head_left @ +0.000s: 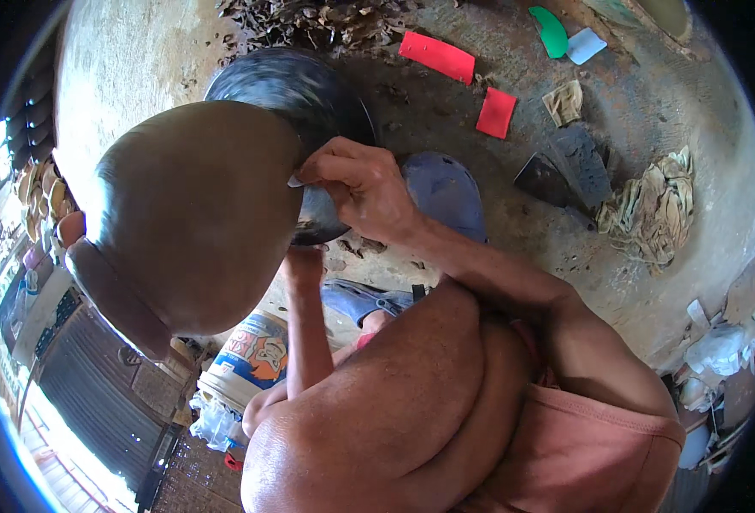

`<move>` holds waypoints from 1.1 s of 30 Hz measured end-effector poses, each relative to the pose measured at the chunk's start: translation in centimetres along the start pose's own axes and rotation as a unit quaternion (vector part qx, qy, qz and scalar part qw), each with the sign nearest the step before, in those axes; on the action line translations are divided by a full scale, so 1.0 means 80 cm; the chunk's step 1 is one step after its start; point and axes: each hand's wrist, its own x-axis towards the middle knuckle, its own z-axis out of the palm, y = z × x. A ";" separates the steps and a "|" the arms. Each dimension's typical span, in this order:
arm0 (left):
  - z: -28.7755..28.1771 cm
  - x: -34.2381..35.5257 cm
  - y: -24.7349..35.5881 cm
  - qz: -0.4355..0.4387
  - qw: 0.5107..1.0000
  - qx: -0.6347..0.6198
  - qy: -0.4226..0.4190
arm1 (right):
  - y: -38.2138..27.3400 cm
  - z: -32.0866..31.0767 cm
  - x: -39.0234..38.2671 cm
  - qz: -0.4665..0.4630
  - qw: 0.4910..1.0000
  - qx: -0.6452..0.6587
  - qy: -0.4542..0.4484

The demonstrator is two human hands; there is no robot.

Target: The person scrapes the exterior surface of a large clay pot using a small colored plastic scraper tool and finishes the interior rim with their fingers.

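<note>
A large brown clay pot point(198, 214) with a thick rolled rim point(117, 295) fills the left of the head view, leaning toward the lower left in this picture. Beside its base is a dark round wheel point(343, 103), its top streaked by motion. My right hand point(360, 188) is closed in a pinch at the pot's side wall. A small pale tip shows at the fingertips; whether it is a tool or a nail, I cannot make out. My left forearm point(305, 316) rises close to the pot's lower side, and the left hand's fingers are hidden behind the pot.
Dark clay scraps point(317, 21) lie beyond the wheel. Red pieces point(437, 57), a green piece point(550, 32), a blue-grey basin point(446, 195), dark blocks point(578, 162) and a crumpled cloth point(655, 209) are on the floor to the right. A printed bucket point(253, 350) stands below the pot.
</note>
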 end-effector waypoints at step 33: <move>-0.057 0.055 0.021 0.009 0.997 -0.034 0.071 | 0.018 0.001 -0.014 0.032 0.999 -0.005 0.000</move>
